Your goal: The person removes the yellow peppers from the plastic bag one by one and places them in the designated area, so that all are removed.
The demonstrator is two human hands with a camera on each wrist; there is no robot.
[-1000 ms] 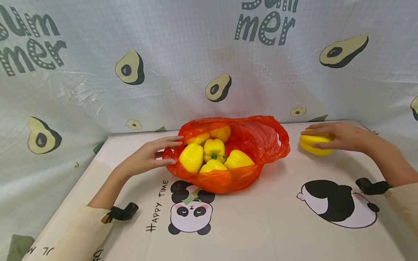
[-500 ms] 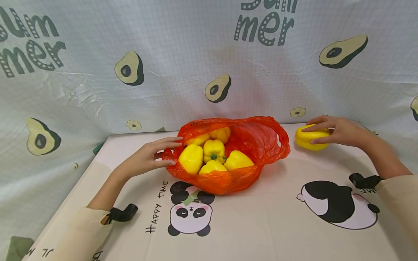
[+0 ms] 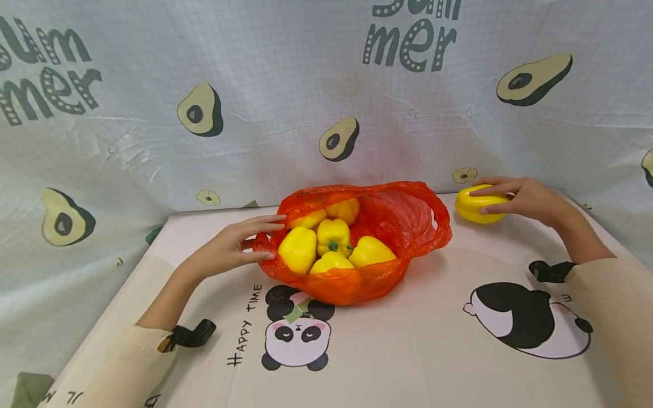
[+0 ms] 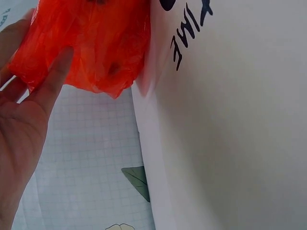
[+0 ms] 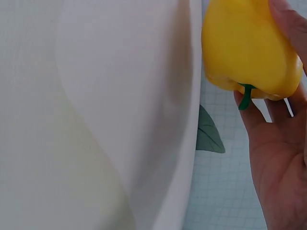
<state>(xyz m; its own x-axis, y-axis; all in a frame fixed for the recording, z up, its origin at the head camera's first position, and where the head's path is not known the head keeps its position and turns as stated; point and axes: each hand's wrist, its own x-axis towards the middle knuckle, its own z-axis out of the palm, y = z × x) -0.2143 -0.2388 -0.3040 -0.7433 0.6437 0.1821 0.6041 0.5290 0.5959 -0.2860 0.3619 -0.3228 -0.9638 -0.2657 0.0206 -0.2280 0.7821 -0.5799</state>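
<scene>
A red plastic bag (image 3: 367, 286) lies mouth-up on the table, with several yellow bell peppers (image 3: 297, 249) inside. My left hand (image 3: 224, 243) holds the bag's left end, thumb at the front and fingers by the rim; in the left wrist view the thumb (image 4: 55, 76) lies against the red plastic. To the right of the bag, my right hand (image 3: 535, 201) grips another yellow bell pepper (image 3: 466, 204) between thumb and fingers. This pepper (image 5: 247, 43) shows its green stem in the right wrist view and looks raised off the tabletop.
A pale tablecloth (image 3: 398, 351) printed with pandas and lettering covers the table. Behind it hangs a white sheet (image 3: 275, 113) with avocado prints, close to the bag's back side. The bag's right handle loop (image 3: 442, 218) sticks out toward the right hand.
My right hand has moved left and toward the back with the bell pepper, nearer the bag. The left hand and the bag have hardly moved.
</scene>
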